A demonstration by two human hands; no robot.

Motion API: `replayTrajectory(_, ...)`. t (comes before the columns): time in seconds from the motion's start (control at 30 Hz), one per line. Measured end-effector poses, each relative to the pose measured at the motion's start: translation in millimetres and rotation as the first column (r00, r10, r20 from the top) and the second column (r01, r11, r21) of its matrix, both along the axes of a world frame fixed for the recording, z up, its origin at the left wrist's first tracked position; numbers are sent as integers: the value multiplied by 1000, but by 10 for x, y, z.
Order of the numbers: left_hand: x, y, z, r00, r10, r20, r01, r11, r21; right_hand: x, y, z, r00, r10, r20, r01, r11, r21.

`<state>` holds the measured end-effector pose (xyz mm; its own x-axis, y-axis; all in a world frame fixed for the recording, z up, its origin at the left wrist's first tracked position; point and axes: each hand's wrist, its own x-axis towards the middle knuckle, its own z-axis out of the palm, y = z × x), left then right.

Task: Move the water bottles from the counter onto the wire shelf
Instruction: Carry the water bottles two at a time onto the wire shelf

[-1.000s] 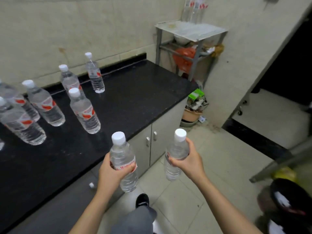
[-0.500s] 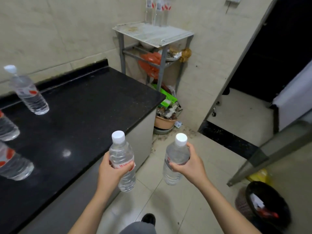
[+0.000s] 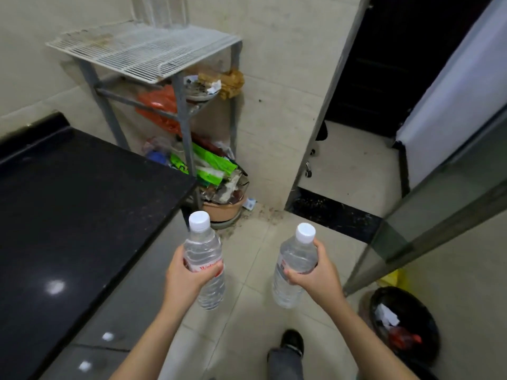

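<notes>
My left hand (image 3: 184, 281) grips a clear water bottle (image 3: 204, 259) with a white cap and red label, held upright over the floor beside the counter's end. My right hand (image 3: 318, 278) grips a second clear water bottle (image 3: 295, 266), also upright. The white wire shelf (image 3: 142, 50) tops a grey metal rack ahead at the upper left, against the tiled wall. The bases of several bottles (image 3: 162, 12) stand at the back of that shelf, cut off by the frame's top edge. The black counter (image 3: 68, 204) fills the left side, and no bottles show on the part in view.
The rack's lower tiers hold an orange bag (image 3: 159, 105) and a dish of scraps. Packets and a clay pot (image 3: 222, 209) crowd the floor under it. A dark doorway (image 3: 397, 64) opens at the right. A black waste bin (image 3: 403, 325) stands on the floor at the lower right.
The view has swung right and closer to the rack. The bottles on the counter have left the frame. Both hands still hold their bottles in front of me.
</notes>
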<state>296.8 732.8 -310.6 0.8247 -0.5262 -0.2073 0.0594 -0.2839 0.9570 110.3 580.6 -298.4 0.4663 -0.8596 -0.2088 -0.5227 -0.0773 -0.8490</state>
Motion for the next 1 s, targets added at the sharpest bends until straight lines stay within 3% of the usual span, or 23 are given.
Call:
replayTrajectory(0.13, -53, -702, -50, 999, 18, 28, -18, 999, 26, -76, -717, -102, 1000, 20, 9, -19, 1000, -14)
replayTrajectory(0.37, -206, -1877, 158, 982, 188, 11, -186, 980, -76, 15, -2161, 93, 989, 148, -15, -148, 987, -61)
replayTrajectory(0.57, -78, -2382, 222, 953, 295, 70, -288, 953, -90, 309, -2981, 154, 969, 245, -11, -245, 964, -100)
replayTrajectory(0.73, 247, -2610, 184, 918, 390, 73, -385, 920, -75, 787, -3493, 147, 956, 291, 31, -290, 957, -27)
replayTrajectory(0.87, 729, -2879, 112, 854, 516, 68, -511, 856, -79, 1360, -3847, 217, 929, 368, 28, -365, 928, -75)
replayTrajectory(1.0, 1284, -3248, 204, 843, 529, 96, -519, 847, -114, 1962, -4220, 446, 887, 462, 10, -455, 877, -154)
